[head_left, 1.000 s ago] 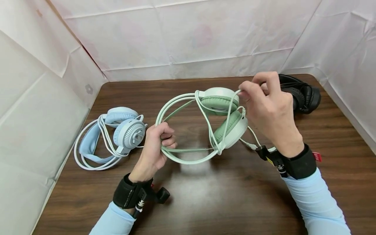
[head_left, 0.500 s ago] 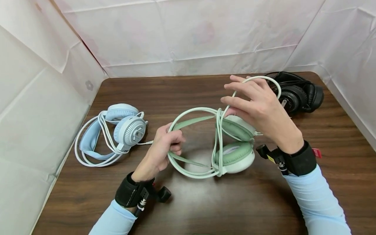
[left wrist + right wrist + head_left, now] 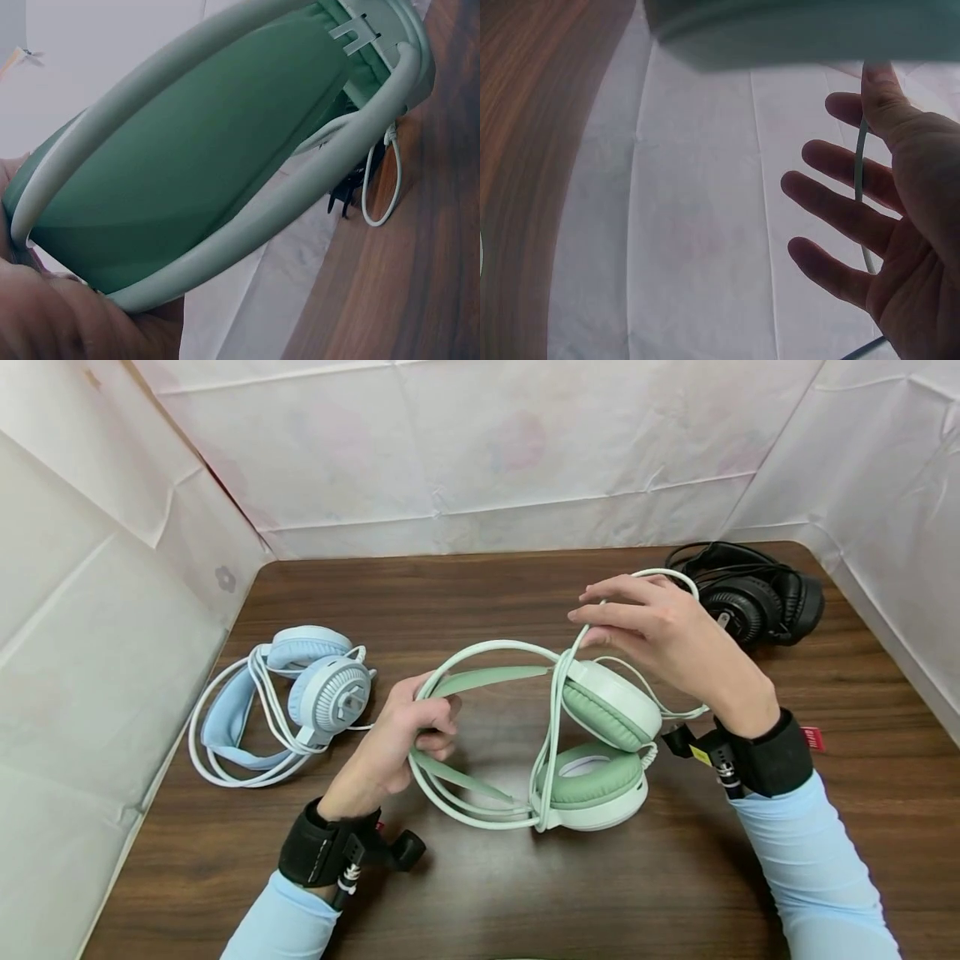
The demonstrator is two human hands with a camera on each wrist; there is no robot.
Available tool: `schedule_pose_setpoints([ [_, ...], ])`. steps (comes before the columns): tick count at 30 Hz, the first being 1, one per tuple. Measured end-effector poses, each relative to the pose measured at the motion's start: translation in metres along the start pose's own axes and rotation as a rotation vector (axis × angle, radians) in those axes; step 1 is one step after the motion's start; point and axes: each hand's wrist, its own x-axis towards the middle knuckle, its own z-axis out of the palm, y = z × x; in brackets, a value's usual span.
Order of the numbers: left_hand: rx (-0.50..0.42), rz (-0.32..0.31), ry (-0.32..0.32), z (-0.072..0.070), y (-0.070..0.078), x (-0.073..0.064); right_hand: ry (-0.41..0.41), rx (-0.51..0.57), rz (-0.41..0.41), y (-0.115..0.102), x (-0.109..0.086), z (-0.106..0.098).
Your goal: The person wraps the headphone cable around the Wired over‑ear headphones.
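Observation:
A pair of light green and white headphones (image 3: 596, 693) is held above the table in the head view, ear cups to the right. My left hand (image 3: 405, 735) grips its headband (image 3: 487, 647) at the left end; the left wrist view shows the green band pad (image 3: 187, 150) between two pale tubes. Several turns of cable (image 3: 555, 727) wrap round the headphones beside the ear cups. My right hand (image 3: 660, 639) holds a strand of this cable between thumb and index finger; in the right wrist view the other fingers (image 3: 840, 210) are spread, with the cable crossing them.
Blue and white headphones (image 3: 330, 697) with their cable wrapped lie on the brown table (image 3: 450, 893) at the left. Black headphones (image 3: 750, 597) lie at the back right, behind the right hand. White sheeting (image 3: 480, 460) stands behind the table and on both sides.
The green headphones have come down and turned, cups nearer the person. The right hand has moved left from its first position and its fingers have straightened; the cable now loops behind that hand.

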Motion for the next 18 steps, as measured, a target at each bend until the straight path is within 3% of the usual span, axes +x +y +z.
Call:
schedule_pose_setpoints([
  [6,-0.024,-0.027,-0.044,-0.002,0.001,-0.001,0.009,0.028,-0.013,0.009,-0.002,0.001],
  [13,-0.142,-0.044,-0.153,-0.006,-0.003,0.001,0.054,0.129,-0.013,0.028,-0.007,0.007],
  [18,-0.203,-0.047,-0.212,-0.009,-0.005,0.002,0.036,0.194,0.061,0.042,-0.012,0.008],
])
